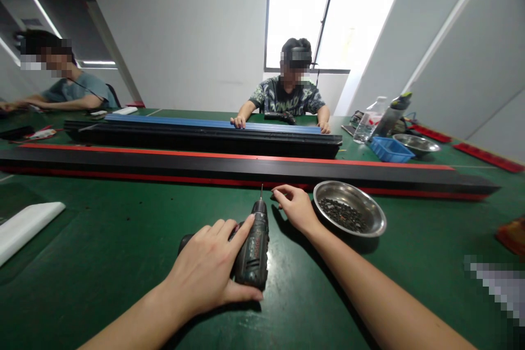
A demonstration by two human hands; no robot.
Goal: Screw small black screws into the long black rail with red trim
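My left hand (211, 260) is wrapped round a black cordless drill (253, 251), which lies on its side with its thin bit pointing away from me. Just right of the bit, my right hand (293, 205) is closed in a pinch on a tiny dark piece that looks like a screw (273, 191). Beside my right wrist stands a steel bowl (379, 217) holding many small dark screws (342, 215). Beyond both hands a long black bar with red edges (197, 167) lies across the table, apart from the drill bit.
Behind the bar lie black profiles (205, 136) and a blue strip (172, 122), which a person opposite (291, 87) touches. Another person (77, 87) sits far left. A blue tray (391, 150), a bottle (369, 120) and a second bowl (418, 144) stand right. A white piece (28, 224) lies left.
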